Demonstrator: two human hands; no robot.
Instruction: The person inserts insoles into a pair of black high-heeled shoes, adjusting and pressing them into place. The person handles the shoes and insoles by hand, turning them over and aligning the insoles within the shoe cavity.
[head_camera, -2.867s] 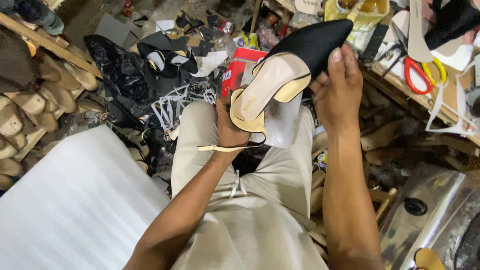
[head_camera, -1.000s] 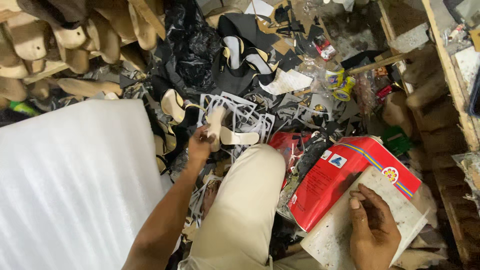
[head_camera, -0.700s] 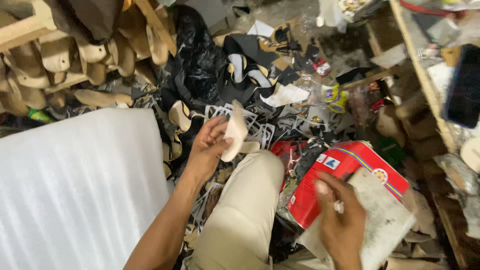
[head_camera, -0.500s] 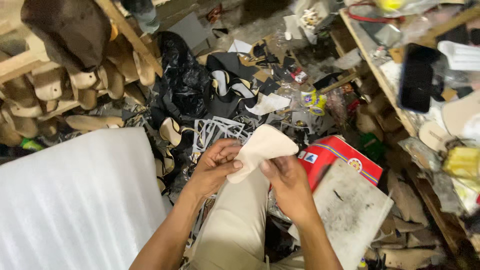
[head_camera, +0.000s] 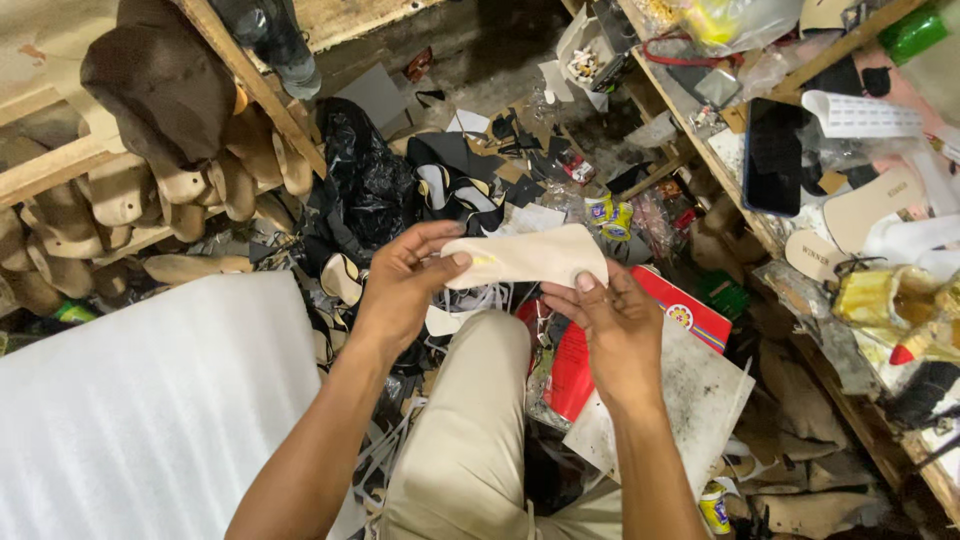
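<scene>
Beige insole (head_camera: 525, 255) held by both hands above red box (head_camera: 600, 345), floor scraps (head_camera: 480, 170).

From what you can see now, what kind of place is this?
Most likely a small shoemaking workshop. Wooden shoe lasts crowd a rack, both hands hold a beige insole, and cut insole pieces lie on the cluttered bench.

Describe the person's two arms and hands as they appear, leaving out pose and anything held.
Both forearms are bare, with no sleeves in view. The left hand and right hand wear no gloves, and no rings, watch or bands show. Fingernails are short. Below the arms are light khaki trousers.
</scene>
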